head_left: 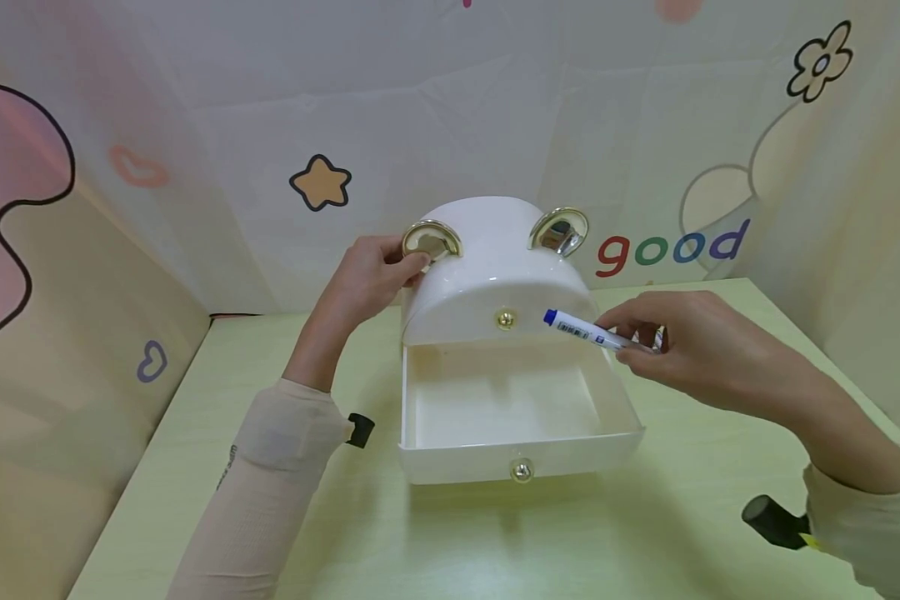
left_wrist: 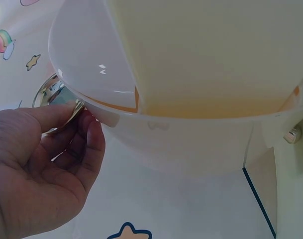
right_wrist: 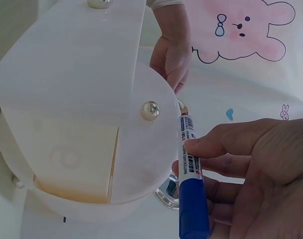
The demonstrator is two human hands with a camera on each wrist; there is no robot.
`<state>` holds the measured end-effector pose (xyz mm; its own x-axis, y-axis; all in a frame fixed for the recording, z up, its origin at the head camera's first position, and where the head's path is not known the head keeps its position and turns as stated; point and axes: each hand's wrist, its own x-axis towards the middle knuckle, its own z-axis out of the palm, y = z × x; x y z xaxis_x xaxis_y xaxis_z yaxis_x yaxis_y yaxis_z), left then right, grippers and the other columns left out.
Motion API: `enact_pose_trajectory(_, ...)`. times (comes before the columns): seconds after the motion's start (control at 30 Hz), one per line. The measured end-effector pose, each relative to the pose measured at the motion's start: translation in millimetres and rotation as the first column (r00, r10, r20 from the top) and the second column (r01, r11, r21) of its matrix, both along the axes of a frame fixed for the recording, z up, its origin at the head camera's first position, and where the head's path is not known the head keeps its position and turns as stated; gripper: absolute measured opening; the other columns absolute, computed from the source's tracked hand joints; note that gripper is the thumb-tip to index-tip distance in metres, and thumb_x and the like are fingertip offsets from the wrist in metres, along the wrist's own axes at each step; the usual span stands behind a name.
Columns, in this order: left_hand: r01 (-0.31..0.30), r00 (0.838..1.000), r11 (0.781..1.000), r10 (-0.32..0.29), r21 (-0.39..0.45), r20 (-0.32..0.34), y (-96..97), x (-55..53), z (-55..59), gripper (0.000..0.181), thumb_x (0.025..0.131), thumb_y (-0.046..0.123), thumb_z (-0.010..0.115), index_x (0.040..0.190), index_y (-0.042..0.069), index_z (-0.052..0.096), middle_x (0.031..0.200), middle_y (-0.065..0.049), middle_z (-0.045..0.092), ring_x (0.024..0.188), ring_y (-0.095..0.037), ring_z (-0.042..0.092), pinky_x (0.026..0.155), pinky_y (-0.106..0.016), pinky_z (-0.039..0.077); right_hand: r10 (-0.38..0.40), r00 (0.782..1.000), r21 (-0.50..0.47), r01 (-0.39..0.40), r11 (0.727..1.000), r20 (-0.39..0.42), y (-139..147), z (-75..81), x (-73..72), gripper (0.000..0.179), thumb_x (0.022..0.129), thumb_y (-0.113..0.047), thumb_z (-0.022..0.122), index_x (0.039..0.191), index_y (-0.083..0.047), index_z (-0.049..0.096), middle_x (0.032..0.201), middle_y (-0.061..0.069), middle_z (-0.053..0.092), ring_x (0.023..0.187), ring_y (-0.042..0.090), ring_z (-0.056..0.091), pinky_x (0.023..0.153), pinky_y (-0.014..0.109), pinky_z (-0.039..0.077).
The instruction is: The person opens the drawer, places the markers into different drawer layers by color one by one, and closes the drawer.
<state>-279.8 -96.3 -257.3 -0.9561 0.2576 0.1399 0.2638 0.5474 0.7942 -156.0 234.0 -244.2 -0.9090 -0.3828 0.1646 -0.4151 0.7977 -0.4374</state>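
A glossy white box [head_left: 487, 242] with a rounded top and two gold ears stands on the table. Its lower drawer [head_left: 457, 465] is pulled out and nothing shows inside it. My left hand [head_left: 363, 279] pinches the gold ear [head_left: 431, 236] on the box's left side between thumb and fingers. To the right of the box, my right hand [head_left: 708, 354] holds a whiteboard marker [head_left: 585, 330] above the drawer's right side. The marker has a white printed barrel, and its blue cap [right_wrist: 193, 209] shows in the right wrist view.
The other gold ear [head_left: 561, 231] sticks out at the box's upper right. One round knob [head_left: 506, 319] sits on the upper front, another [head_left: 522, 472] on the drawer front. A printed curtain [head_left: 255, 167] hangs behind the pale green table [head_left: 330, 533].
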Motion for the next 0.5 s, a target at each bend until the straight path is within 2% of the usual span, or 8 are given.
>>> enact_pose_trajectory(0.5, -0.009, 1.000, 1.000, 0.008, -0.012, -0.013, -0.3, -1.0, -0.2, 0.026, 0.104, 0.021, 0.060, 0.110, -0.001, 0.071, 0.101, -0.013, 0.070, 0.097, -0.025, 0.064, 0.082, -0.033, 0.049, 0.113, 0.994, -0.008, -0.113, 0.994, 0.014, -28, 5.0, -1.3, 0.025, 0.089, 0.000, 0.075, 0.110, -0.012, 0.076, 0.084, -0.007, 0.064, 0.078, 0.015, 0.056, 0.059, 0.027, 0.044)
